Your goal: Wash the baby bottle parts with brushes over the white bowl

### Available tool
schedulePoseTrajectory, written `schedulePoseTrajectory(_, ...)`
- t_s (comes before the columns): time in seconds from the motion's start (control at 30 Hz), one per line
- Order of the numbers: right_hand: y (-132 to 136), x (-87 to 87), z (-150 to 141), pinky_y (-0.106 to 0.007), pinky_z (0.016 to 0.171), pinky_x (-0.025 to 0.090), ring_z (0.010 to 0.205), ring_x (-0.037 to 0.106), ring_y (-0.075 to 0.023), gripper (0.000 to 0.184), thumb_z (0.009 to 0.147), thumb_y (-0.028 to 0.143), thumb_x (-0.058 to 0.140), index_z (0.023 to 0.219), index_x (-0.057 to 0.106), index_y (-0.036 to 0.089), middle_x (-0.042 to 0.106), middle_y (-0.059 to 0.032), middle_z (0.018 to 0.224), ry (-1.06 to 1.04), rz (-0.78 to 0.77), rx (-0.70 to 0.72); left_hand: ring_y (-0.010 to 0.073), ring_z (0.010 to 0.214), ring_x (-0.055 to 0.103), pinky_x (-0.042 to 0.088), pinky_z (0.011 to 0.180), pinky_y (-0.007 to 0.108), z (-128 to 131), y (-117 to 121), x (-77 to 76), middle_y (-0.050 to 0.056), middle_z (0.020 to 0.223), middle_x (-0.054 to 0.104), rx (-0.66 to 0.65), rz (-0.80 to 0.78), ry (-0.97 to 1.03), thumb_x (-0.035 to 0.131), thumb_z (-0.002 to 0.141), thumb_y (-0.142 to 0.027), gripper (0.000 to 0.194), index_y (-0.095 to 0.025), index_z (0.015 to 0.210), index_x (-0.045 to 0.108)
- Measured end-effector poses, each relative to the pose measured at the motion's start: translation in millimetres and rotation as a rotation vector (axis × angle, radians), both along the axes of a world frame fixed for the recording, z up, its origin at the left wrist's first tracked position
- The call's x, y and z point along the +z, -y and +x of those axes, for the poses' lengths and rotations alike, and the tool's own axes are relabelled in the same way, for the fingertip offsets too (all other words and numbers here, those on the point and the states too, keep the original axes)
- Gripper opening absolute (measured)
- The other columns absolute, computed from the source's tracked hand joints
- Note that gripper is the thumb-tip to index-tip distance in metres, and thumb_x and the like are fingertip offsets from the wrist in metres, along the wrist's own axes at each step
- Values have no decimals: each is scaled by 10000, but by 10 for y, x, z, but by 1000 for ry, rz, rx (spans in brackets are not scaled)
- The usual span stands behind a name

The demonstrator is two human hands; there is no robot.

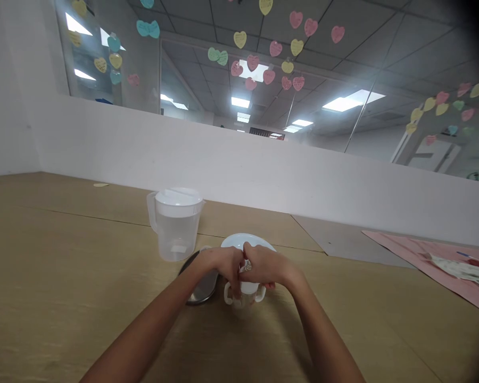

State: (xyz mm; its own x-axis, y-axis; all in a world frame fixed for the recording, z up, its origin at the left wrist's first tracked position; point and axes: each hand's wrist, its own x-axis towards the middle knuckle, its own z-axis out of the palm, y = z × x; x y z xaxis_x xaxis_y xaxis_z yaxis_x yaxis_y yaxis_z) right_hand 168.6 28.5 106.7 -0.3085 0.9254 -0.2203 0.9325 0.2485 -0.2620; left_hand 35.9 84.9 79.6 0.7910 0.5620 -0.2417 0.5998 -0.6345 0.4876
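My left hand (220,264) and my right hand (265,267) meet over a small white two-handled cup (244,296) standing on the wooden table (64,276). Both hands have their fingers curled closed around the cup's top; what sits under the fingers is hidden. Just behind the hands lies a pale blue plate or bowl (239,242). Under my left wrist lies a dark round metal lid or dish (201,291). A clear plastic jug (175,223) with a white lid stands upright to the left, behind my left hand.
A low white partition wall (263,170) runs along the table's far edge, with glass and paper hearts above it. At the right lie a grey mat (343,242) and a pink cloth (431,266) with papers on it.
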Motion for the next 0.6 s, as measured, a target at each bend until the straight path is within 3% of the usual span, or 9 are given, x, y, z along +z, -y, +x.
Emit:
schedulePoseTrajectory(0.2, 5, 68, 24, -229, 438, 355, 582, 571, -154, 460, 544, 475, 645, 883, 605, 167, 626, -52, 778, 128, 121, 63, 144, 572, 543, 373, 469, 214, 17, 35, 8, -17, 687, 632, 64, 43, -112, 738, 367, -353, 415, -171, 731, 656)
schedulePoseTrajectory(0.4, 39, 62, -21, -218, 426, 303, 579, 556, -144, 294, 603, 420, 610, 735, 665, 163, 627, -39, 682, 242, 148, 131, 132, 544, 529, 368, 455, 211, 54, 70, 6, -26, 672, 619, 56, 85, -94, 746, 347, -356, 407, -172, 699, 661)
schedulePoseTrajectory(0.6, 81, -4, -114, -234, 422, 286, 591, 573, -175, 259, 650, 342, 555, 760, 676, 141, 649, -92, 732, 309, 219, 48, 127, 535, 518, 352, 438, 211, 64, 56, -15, -15, 691, 634, 46, 105, -103, 762, 338, -351, 406, -157, 681, 666)
